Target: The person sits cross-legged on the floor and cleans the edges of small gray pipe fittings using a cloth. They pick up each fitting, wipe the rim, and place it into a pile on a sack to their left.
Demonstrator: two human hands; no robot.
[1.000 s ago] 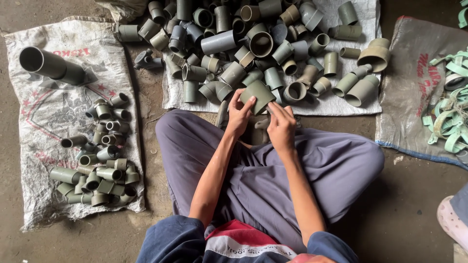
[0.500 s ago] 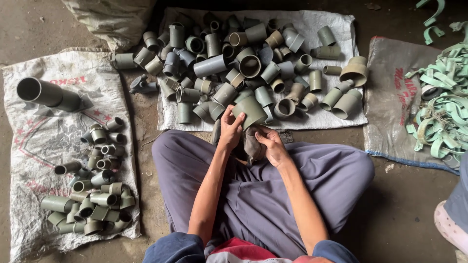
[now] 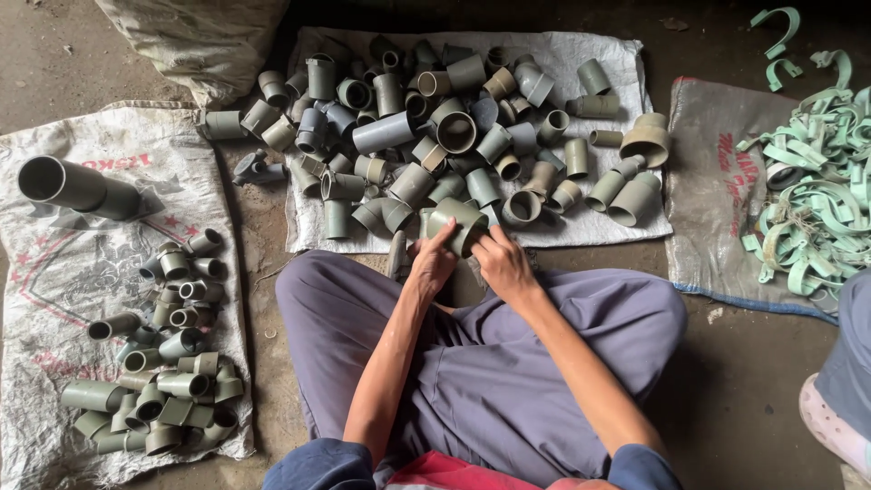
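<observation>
White woven sack (image 3: 594,68) is lying straight ahead of the seated person, carrying a heap of grey and olive plastic pipe fittings (image 3: 399,127); a second printed woven sack (image 3: 54,272) is lying on the person's left with a smaller sorted pile of short grey couplings (image 3: 172,363) and one long grey pipe stub (image 3: 77,186) near its far edge. A grey tarp sheet (image 3: 717,200) is sitting on the right, holding a tangle of pale green curved plastic clips (image 3: 817,181). Someone else's knee and shoe (image 3: 839,399) are showing at the right edge. The person is sitting cross-legged in grey trousers (image 3: 490,363). Both hands are meeting just in front of the knees, at the near edge of the white sack. The olive-grey tee-shaped pipe fitting (image 3: 458,222) is sitting between them, just beyond the fingertips, its open mouth facing up toward the camera and its long axis running roughly left to right. Left hand (image 3: 431,263) is gripping the fitting's left side, forefinger stretched up along the body. Right hand (image 3: 504,263) is closing on its right side from below, fingers curled against the wall. Both are equally near; neither is leading. A dark handle-like object (image 3: 396,254) is lying just left of the left hand, too hidden to identify.
</observation>
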